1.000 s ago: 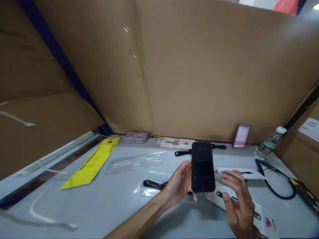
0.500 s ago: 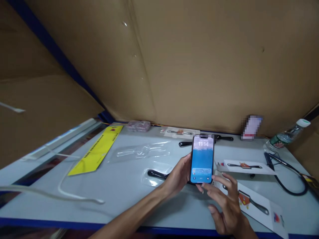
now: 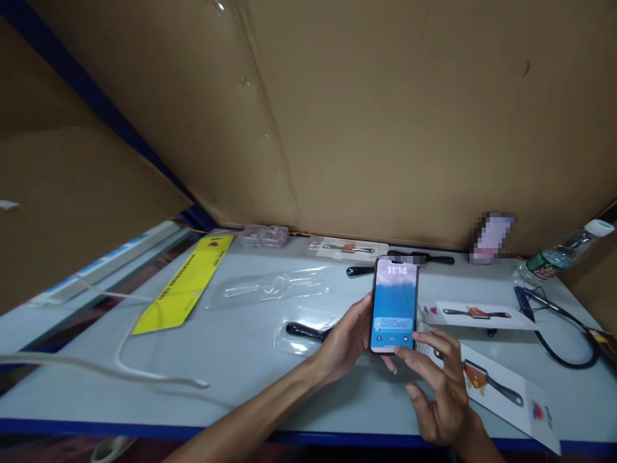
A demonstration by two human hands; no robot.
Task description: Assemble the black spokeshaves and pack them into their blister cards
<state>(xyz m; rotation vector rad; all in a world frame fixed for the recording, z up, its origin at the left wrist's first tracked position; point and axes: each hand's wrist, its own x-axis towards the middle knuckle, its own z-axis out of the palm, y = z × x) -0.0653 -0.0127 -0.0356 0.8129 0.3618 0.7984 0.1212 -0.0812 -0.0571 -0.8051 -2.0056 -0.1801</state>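
A smartphone is held upright in my left hand, its lit screen reading 11:14. My right hand has its fingers apart at the phone's lower right corner, with a fingertip at the bottom edge of the screen. Beneath my right hand lies a printed card with a black-handled tool picture. A second such card is just behind it. Left of my left wrist, a black handle rests on clear plastic packaging.
A yellow sheet, a clear blister and white cables occupy the left side of the table. At the right are a plastic bottle and a black cable loop. Cardboard walls rise behind.
The view has shifted slightly. My right fingertip is now against the lower edge of the phone screen; my left hand keeps its hold.
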